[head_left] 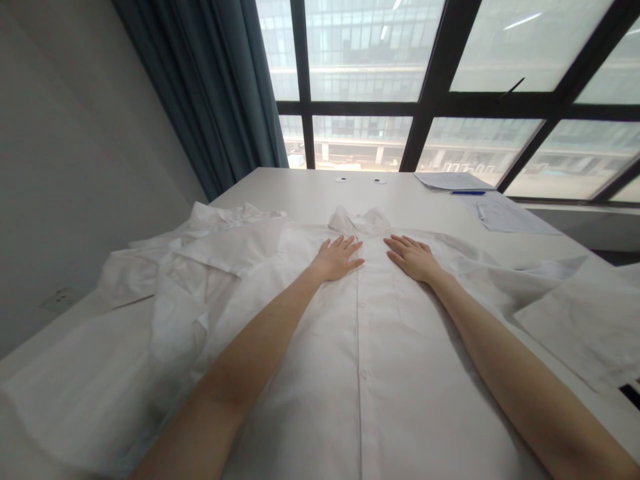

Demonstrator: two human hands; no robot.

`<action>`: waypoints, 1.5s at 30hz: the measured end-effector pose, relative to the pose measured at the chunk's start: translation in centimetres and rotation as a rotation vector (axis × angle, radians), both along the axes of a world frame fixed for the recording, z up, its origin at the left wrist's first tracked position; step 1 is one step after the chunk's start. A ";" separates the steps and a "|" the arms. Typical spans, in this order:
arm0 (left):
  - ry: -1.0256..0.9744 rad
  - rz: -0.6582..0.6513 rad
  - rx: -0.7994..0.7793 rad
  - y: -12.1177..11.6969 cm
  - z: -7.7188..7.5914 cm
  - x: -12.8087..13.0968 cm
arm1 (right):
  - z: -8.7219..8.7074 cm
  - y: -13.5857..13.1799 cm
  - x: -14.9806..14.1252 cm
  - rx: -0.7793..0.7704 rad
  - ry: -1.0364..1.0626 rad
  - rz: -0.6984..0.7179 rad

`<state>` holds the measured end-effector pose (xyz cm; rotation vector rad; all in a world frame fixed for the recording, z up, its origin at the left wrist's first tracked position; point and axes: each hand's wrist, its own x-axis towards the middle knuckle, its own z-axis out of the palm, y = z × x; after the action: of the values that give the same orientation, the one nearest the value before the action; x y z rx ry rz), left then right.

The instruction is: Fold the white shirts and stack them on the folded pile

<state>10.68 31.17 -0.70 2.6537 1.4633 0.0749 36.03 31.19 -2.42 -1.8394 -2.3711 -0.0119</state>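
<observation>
Head view, the only one we have: we've got both palms down on the shirt (360,347), which lies buttoned and face up along the middle of the worktop (310,193), collar (361,220) toward the far edge. Our left hand (336,259) sits just left of the button placket, fingers (350,244) loosely spread and flat on the cloth, pinching nothing. Our right hand (413,257) mirrors it just right of the placket, fingers (400,241) spread flat too.

Toward the left edge there's a rumpled heap of more white garments (200,267), touching the shirt's sleeve. Papers (453,180) and a blue pen (468,193) rest near the far right corner.

What might go wrong, as we judge it: pressing unevenly could drag the placket crooked or set creases, and the heap may snag the left sleeve.

Containers: none in sight.
</observation>
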 end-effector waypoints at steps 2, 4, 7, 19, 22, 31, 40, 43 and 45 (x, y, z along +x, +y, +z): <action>0.001 0.008 -0.001 0.0 0.1 0.0 | 0.1 0.0 -0.1 -0.003 -0.001 -0.018; 0.002 0.014 -0.003 0.0 0.1 0.0 | 0.1 -0.1 -0.1 -0.005 -0.003 -0.029; 0.004 0.033 -0.005 0.0 0.1 0.1 | 0.2 -0.1 -0.2 -0.010 -0.004 -0.033; 0.011 0.169 -0.034 0.3 0.2 -0.3 | 0.1 0.1 0.0 -0.020 -0.001 -0.144; 0.016 0.203 -0.044 0.6 0.1 -0.7 | 0.0 0.2 0.2 -0.014 0.002 -0.173; 0.009 0.276 -0.012 1.2 -0.5 -1.6 | -0.6 0.5 0.7 0.033 0.024 -0.206; -0.002 0.276 0.004 1.0 -0.5 -1.5 | -0.5 1.4 0.9 0.030 0.066 -0.189; -0.006 0.277 0.005 0.9 -0.5 -1.5 | 0.1 2.6 0.6 0.054 0.107 -0.210; -0.010 0.280 0.003 0.9 -0.5 -1.5 | 0.4 3.8 0.1 0.086 0.154 -0.239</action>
<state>9.21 32.11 -1.22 2.4273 1.8218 0.1129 36.09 34.96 -2.00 -1.9932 -2.0076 0.0022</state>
